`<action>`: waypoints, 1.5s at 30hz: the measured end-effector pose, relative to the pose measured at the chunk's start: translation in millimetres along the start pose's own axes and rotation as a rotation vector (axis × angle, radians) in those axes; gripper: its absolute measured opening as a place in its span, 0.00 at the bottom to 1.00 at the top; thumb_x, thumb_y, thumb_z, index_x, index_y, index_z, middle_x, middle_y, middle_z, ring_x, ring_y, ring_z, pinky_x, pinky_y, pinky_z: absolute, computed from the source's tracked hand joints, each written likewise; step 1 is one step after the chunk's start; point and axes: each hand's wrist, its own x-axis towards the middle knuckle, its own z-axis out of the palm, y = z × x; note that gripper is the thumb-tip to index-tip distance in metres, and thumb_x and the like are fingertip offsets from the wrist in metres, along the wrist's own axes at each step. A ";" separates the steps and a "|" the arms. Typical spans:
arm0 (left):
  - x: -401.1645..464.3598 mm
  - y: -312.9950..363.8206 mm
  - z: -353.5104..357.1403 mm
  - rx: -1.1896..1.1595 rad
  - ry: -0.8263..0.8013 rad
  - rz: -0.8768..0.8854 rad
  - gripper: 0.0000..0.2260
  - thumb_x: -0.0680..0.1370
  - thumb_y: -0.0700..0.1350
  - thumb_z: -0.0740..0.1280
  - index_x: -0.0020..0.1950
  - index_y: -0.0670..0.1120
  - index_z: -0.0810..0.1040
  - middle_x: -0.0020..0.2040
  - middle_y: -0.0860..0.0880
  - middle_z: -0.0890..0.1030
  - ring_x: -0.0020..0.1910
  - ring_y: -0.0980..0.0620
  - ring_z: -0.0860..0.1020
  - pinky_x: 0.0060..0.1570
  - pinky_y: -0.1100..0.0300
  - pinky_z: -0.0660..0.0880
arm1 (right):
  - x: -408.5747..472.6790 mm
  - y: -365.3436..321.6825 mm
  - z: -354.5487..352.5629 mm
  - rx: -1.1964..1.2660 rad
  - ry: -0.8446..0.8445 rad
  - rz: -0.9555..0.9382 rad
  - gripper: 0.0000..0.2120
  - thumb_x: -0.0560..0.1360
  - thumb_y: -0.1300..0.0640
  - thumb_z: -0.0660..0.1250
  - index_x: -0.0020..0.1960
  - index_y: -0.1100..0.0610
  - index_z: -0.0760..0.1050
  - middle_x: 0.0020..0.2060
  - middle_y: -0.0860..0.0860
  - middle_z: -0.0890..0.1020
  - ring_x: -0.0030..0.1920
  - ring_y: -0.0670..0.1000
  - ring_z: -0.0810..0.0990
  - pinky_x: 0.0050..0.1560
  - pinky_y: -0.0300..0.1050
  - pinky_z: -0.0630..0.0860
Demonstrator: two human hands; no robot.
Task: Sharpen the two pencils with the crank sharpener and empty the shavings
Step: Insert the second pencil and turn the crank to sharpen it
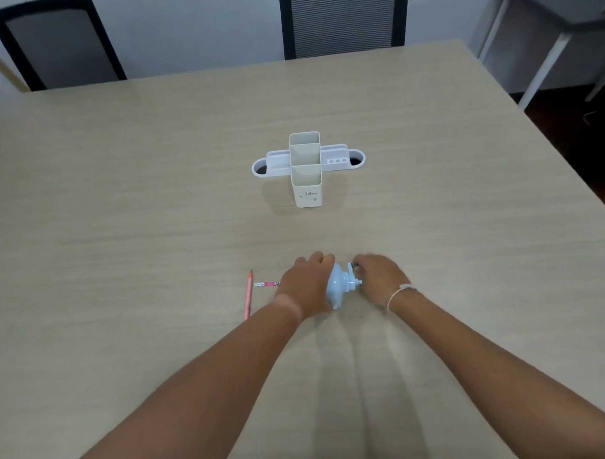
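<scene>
**Crank sharpener, steadied and cranked; one pencil loaded, one waiting**

- Right hand (378,278): fingers (359,265) closed together on the small crank handle at the sharpener's right end. Judged the turning grip.
- Left hand (306,287): laid over the sharpener's left side, fingers curled over its far edge and clamped on the body. Judged to pin it down so that cranking does not drag it across the surface.
- Sharpener (339,288): pale blue, rounded, on the near centre of the surface (465,223), between the two hands. Shavings drawer not visible; contents cannot be told.
- Patterned pencil (266,284): pink-and-white, lying level, its right end hidden under the left hand and aimed at the sharpener. Likely inserted; the mouth itself is covered.
- Red pencil (248,294): loose just left of the patterned one, apart from it, tip pointing away from the person. Kept within the left hand's reach.
- Organiser (306,170): white, several open compartments, well beyond the sharpener. A plausible place for finished pencils.
</scene>
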 end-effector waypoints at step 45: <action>1.0 2.2 -1.9 -0.009 -0.006 -0.018 0.27 0.69 0.46 0.72 0.64 0.45 0.65 0.58 0.46 0.71 0.53 0.43 0.71 0.40 0.55 0.70 | -38.5 -12.9 -36.9 0.113 0.083 -0.183 0.09 0.75 0.59 0.54 0.41 0.59 0.72 0.38 0.53 0.75 0.40 0.54 0.71 0.40 0.43 0.62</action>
